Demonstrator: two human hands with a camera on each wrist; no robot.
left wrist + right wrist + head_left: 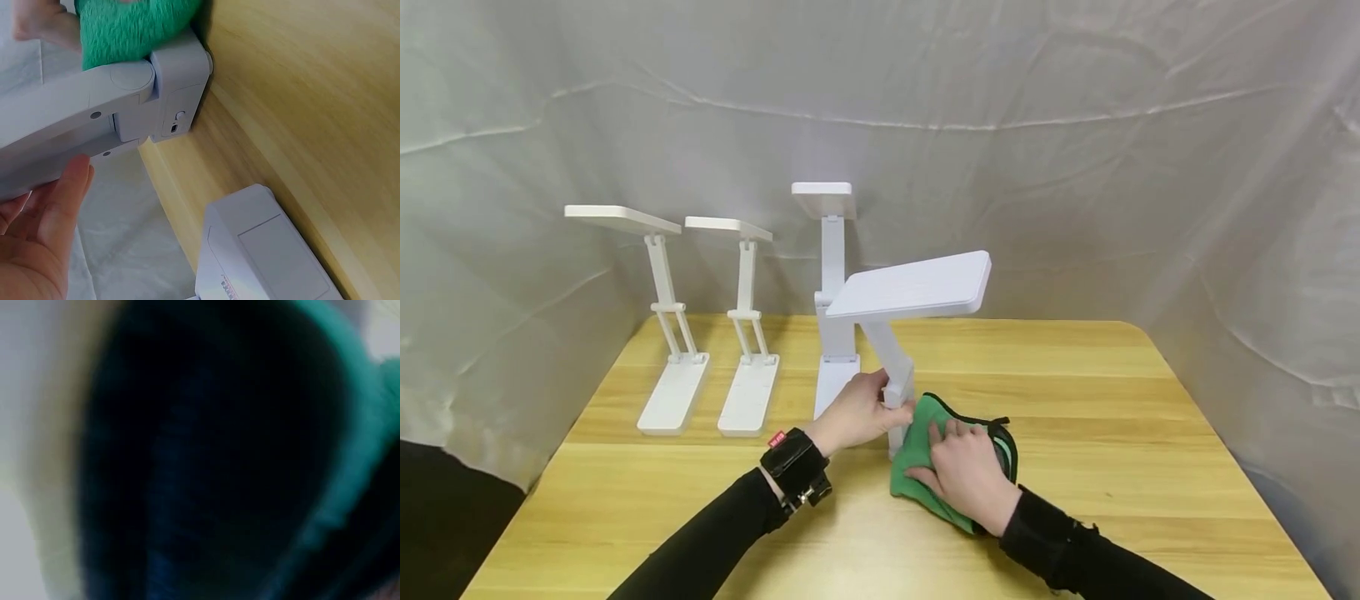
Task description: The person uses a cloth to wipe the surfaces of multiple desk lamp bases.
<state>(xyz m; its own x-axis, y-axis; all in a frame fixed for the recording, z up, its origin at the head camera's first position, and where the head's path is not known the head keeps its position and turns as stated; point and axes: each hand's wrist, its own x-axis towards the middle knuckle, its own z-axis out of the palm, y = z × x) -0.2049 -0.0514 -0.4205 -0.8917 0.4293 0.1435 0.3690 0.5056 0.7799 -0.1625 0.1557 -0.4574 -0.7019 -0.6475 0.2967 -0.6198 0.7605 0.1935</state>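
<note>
A white folding desk lamp stands near the middle of the table, its wide head tilted above my hands. My left hand grips the lower part of its arm, thumb in front. In the left wrist view that hand's fingers lie along the hollow side of the arm. A green cleaning cloth with black edging is bunched in my right hand, close against the lamp's lower end. The cloth touches the hinge by the base, which has a button and a small port.
Three more white folding lamps stand unfolded behind and to the left: one at far left, another beside it, and a third right behind my left hand. Pale curtain surrounds the wooden table.
</note>
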